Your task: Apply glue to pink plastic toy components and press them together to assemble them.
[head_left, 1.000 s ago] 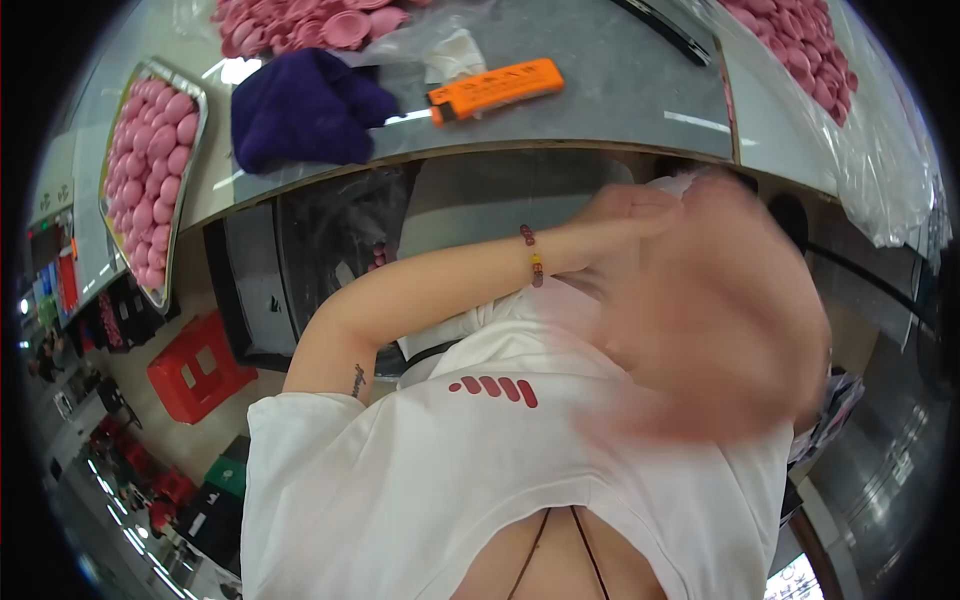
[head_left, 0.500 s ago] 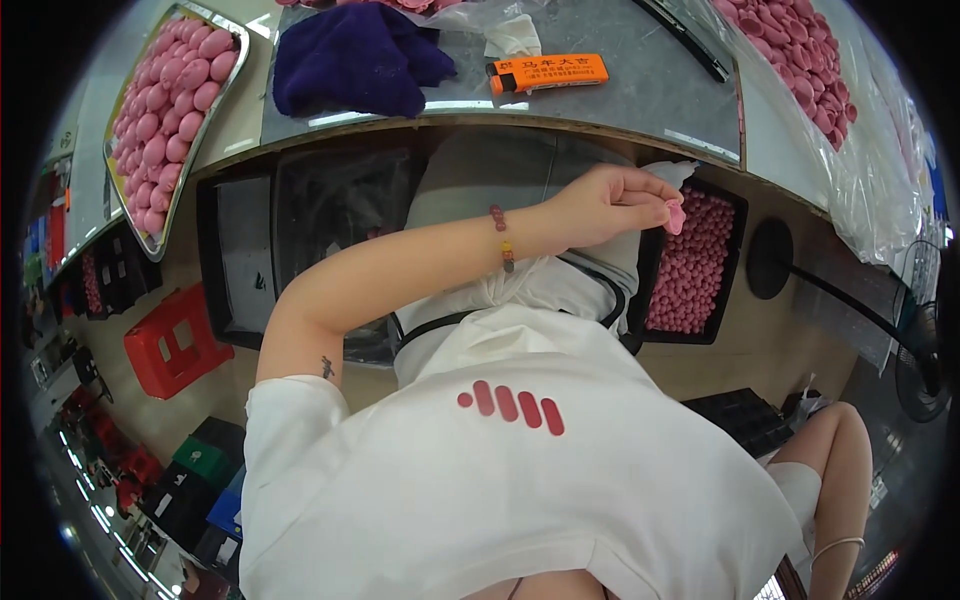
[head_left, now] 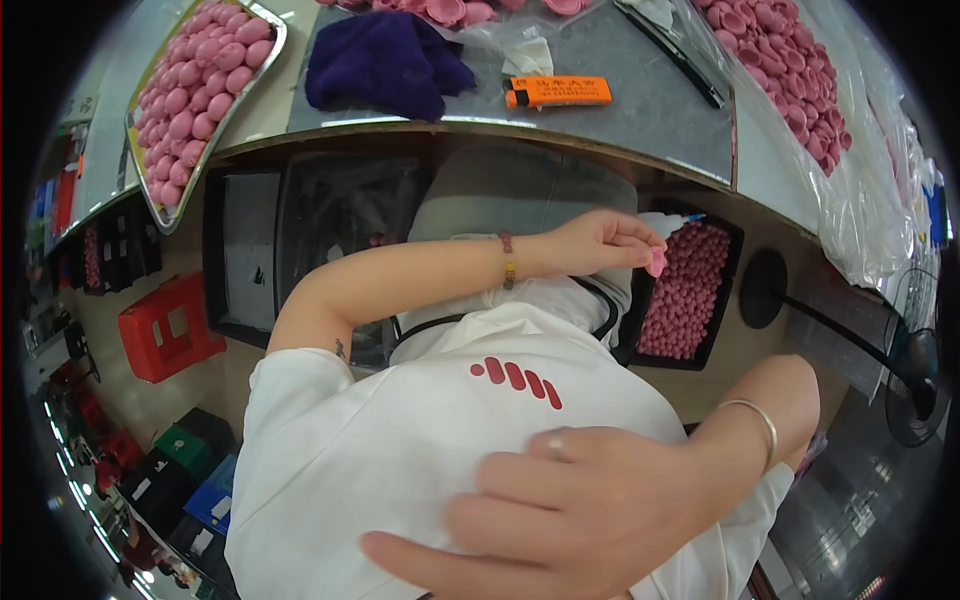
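Observation:
My left hand (head_left: pixel 600 243) is closed, pinching a small pink plastic piece (head_left: pixel 655 262) between thumb and fingertips. The piece looks like a little shell; its exact kind is too small to tell. It is held above the lap, beside a black bin (head_left: pixel 722 318) of small pink pieces (head_left: pixel 684 290). My right hand (head_left: pixel 585 505) is in front of the white shirt (head_left: pixel 370 450), slightly blurred. Its fingers are stretched and apart, with nothing seen in them. Near the bin's far end shows a white, blue-tipped nozzle-like thing (head_left: pixel 672 221).
On the grey worktop (head_left: pixel 480 97) lie a dark purple cloth (head_left: pixel 385 65), an orange lighter-shaped thing (head_left: pixel 560 92) and a black pen-like tool (head_left: pixel 675 55). A tray (head_left: pixel 277 50) of pink egg-shaped pieces stands left; pink cups (head_left: pixel 775 60) on plastic lie right. Below are a red stool (head_left: pixel 165 330) and a fan (head_left: pixel 915 385).
My right hand has risen from the lower right to in front of the shirt. My left hand, keeping the pink piece, has moved slightly left and nearer. The whole view has shifted a little.

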Demonstrator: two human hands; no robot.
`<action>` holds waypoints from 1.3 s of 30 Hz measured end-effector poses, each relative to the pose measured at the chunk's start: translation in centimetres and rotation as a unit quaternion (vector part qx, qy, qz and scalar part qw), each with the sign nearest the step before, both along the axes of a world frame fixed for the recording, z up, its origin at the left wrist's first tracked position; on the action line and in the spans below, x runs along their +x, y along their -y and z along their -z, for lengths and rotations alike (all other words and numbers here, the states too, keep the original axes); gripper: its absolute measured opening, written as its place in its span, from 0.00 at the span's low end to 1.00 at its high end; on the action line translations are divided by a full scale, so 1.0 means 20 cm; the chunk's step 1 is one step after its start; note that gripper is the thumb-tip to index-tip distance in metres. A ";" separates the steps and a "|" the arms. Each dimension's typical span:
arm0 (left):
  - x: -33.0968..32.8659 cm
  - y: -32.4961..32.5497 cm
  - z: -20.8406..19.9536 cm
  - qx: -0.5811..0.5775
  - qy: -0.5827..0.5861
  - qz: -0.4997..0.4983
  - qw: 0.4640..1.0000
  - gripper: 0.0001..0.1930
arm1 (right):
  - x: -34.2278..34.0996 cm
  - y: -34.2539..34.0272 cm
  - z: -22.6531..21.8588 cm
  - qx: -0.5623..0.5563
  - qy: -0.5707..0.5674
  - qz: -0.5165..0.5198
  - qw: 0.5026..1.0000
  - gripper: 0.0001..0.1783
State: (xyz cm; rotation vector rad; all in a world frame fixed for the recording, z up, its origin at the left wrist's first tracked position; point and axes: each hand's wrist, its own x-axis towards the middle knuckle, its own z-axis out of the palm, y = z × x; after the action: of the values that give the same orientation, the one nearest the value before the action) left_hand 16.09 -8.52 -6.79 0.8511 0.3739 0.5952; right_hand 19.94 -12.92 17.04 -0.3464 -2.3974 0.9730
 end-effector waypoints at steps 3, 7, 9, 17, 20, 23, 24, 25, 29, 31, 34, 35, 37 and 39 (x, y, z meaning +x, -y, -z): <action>-0.03 -0.02 0.00 0.006 0.007 -0.016 1.000 0.12 | -0.09 0.09 0.09 0.102 -0.044 -0.137 0.984 0.10; -0.08 -0.02 -0.04 0.013 -0.012 -0.008 1.000 0.16 | -0.19 0.18 0.05 -0.255 -0.340 -0.230 0.876 0.13; -0.12 0.01 -0.04 0.002 -0.009 0.002 1.000 0.18 | -0.27 0.26 -0.03 -0.332 -0.350 -0.318 0.816 0.15; -0.36 0.05 -0.18 0.003 -0.032 -0.019 0.999 0.19 | -0.16 0.22 0.01 -0.323 -0.380 -0.367 0.785 0.16; -0.37 0.06 -0.19 0.022 -0.044 -0.029 0.998 0.21 | 0.18 0.15 0.08 -0.144 -0.201 -0.256 0.935 0.25; -0.39 0.11 -0.21 0.022 -0.047 -0.058 0.997 0.22 | 0.44 0.00 0.09 -0.215 -0.087 -0.326 0.917 0.30; -0.39 0.09 -0.21 0.034 -0.029 -0.066 0.997 0.22 | 0.51 -0.01 0.10 -0.223 -0.092 -0.325 0.914 0.30; -0.38 0.09 -0.21 0.050 -0.011 -0.082 0.995 0.23 | 0.56 -0.03 0.12 -0.237 -0.051 -0.331 0.912 0.32; -0.38 0.08 -0.21 0.056 0.031 -0.110 0.992 0.23 | 0.57 -0.05 0.23 -0.287 -0.151 -0.451 0.831 0.29; -0.37 0.07 -0.23 0.067 0.051 -0.116 0.990 0.23 | 0.56 -0.05 0.24 -0.342 -0.315 -0.420 0.779 0.18; -0.35 0.06 -0.28 0.080 0.054 -0.139 0.986 0.24 | 0.68 -0.16 0.40 -0.366 -0.407 -0.173 0.819 0.17; -0.35 0.06 -0.30 0.082 0.055 -0.140 0.985 0.24 | 0.62 -0.08 0.50 -0.351 -0.465 0.106 0.806 0.22; -0.37 0.07 -0.33 0.077 0.070 -0.151 0.983 0.24 | 0.55 -0.16 0.58 -0.302 -0.257 0.346 0.850 0.27; -0.38 0.07 -0.35 0.074 0.071 -0.146 0.984 0.24 | 0.43 -0.19 0.64 -0.367 -0.268 0.302 0.838 0.36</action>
State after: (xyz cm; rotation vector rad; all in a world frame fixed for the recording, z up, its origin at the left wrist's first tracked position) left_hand 8.58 -9.99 0.19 0.8973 0.3288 0.9599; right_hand 28.55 -9.19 4.17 -0.8989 -1.2024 1.3952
